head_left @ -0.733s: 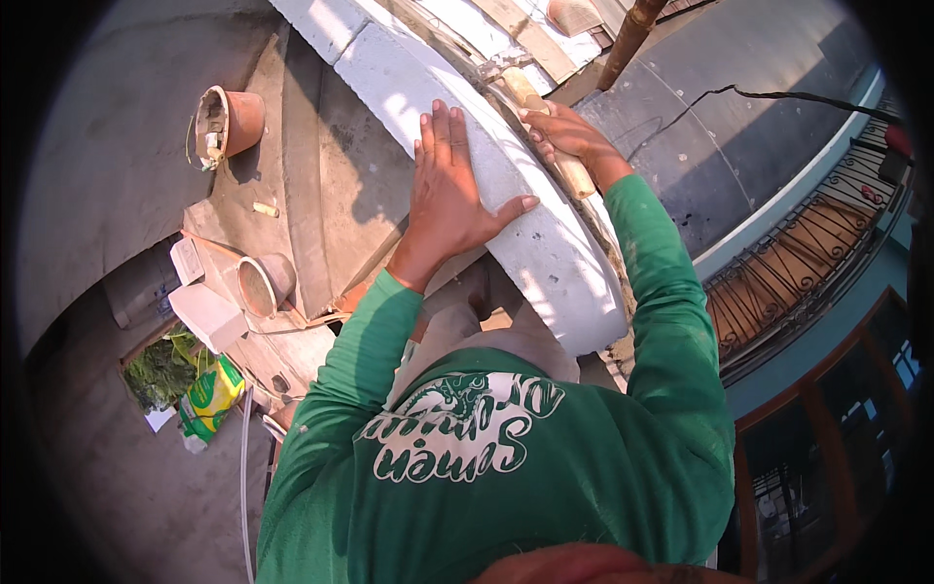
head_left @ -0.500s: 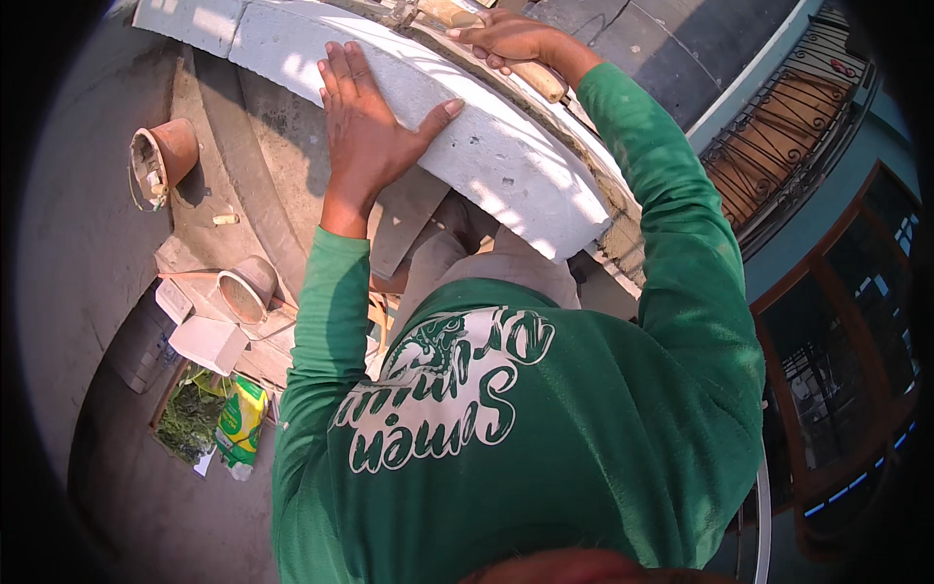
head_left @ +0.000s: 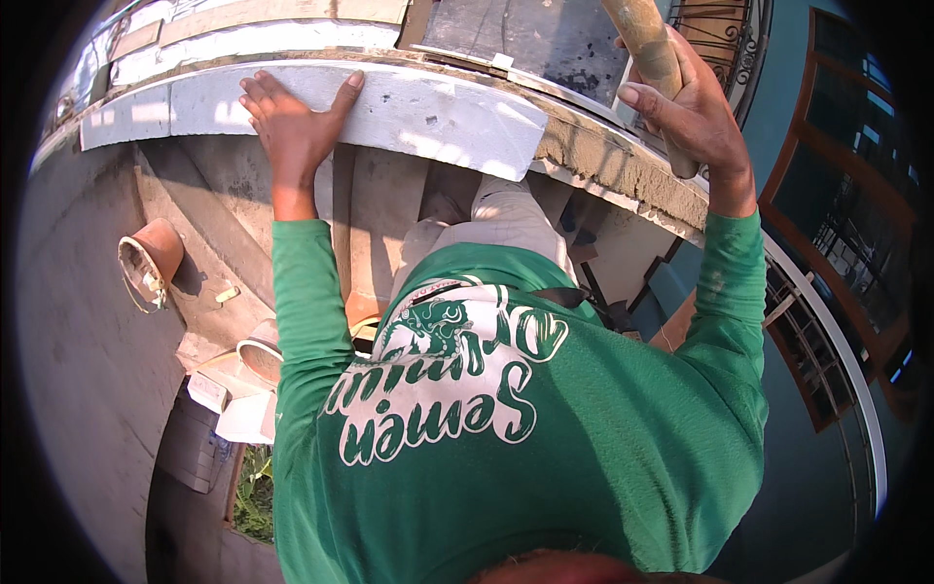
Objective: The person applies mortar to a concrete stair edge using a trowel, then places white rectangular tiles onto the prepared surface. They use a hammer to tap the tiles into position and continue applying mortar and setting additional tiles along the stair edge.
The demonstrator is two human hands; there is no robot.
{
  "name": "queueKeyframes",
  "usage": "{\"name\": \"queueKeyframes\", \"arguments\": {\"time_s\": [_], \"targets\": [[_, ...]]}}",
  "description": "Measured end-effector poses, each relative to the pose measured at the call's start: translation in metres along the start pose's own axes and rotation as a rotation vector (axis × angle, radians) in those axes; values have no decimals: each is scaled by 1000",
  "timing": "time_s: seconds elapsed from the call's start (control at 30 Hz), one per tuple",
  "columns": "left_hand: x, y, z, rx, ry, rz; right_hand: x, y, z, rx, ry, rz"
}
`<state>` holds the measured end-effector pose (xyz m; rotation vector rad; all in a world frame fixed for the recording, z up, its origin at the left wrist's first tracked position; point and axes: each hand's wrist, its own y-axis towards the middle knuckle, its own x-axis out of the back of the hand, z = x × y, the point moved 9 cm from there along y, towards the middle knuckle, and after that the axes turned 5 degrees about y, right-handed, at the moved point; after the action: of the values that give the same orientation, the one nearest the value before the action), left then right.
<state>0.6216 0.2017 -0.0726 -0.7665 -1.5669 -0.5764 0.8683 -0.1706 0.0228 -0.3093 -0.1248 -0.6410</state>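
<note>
A row of white lightweight blocks sits along the top of a curved wall. My left hand lies on the blocks with its fingers spread and thumb stretched out, holding nothing. Off to the right, my right hand is wrapped round a thick wooden handle, raised above the wall. The handle's upper end runs out of view, so I cannot tell what tool it belongs to. Right of the last block's end, rough grey-brown mortar covers the wall top.
Below on the left are an orange-brown bucket, a second bucket partly behind my left sleeve, and pale blocks. A dark roof panel lies beyond the wall. To the right stand a white curved rail and brown-framed windows.
My right hand has lifted the wooden handle away from the wall's far edge, to the right. My left hand stays flat on the blocks. The view has shifted and turned.
</note>
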Motion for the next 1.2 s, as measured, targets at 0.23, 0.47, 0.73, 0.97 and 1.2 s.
{"name": "queueKeyframes", "arguments": {"time_s": [0.23, 0.47, 0.73, 0.97, 1.2], "targets": [[-4, 2, 3, -4, 45, 9, -65, -191, -78, -542, 185, -95], [0, -13, -10, -22, 83, 18, -133, -270, -177, -898, 605, -322], [2, -9, -9, -35, 56, 11, -147, -199, -166, -762, 1059, -497], [-2, -10, -19, -61, 56, 5, -182, -174, -162, -775, 1070, -271], [-5, -17, 0, 28, 0, -28, -176, -174, -154, -819, 1045, -372]]}}
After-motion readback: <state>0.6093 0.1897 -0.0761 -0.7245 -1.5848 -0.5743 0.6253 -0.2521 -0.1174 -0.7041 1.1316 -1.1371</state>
